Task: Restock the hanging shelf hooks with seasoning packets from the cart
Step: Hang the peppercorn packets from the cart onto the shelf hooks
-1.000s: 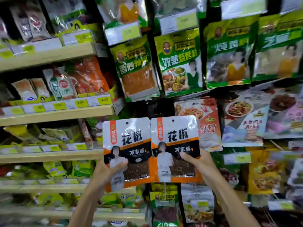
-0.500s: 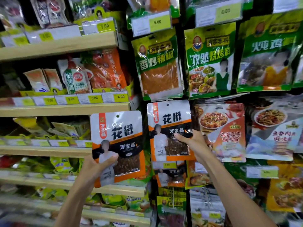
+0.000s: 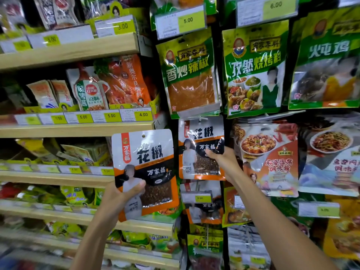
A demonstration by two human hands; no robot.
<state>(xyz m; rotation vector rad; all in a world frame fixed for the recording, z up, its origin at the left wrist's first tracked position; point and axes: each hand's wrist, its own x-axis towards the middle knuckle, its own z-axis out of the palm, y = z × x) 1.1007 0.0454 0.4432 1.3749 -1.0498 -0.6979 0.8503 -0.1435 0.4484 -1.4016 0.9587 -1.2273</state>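
Observation:
Two white, orange and black peppercorn seasoning packets are in my hands. My left hand [image 3: 120, 195] grips the lower left corner of one packet [image 3: 145, 168], held upright in front of the wooden shelves. My right hand [image 3: 224, 160] pinches the right side of the second packet [image 3: 198, 151], pressed up against the hook panel. Its top hole sits at a metal hook [image 3: 201, 119] just below the green chili packet [image 3: 190, 75]. More of the same packets [image 3: 202, 209] hang underneath behind a price tag [image 3: 196, 197].
Green spice packets [image 3: 253, 69] hang in the upper row, and orange sauce packets [image 3: 266, 158] hang to the right of my right hand. Wooden shelves [image 3: 78, 129] with pouches and yellow price labels fill the left. The cart is out of view.
My right hand has carried its packet up and away toward the hook under the green chili packet. My left hand with its packet stayed lower left. The view shifted closer to the panel.

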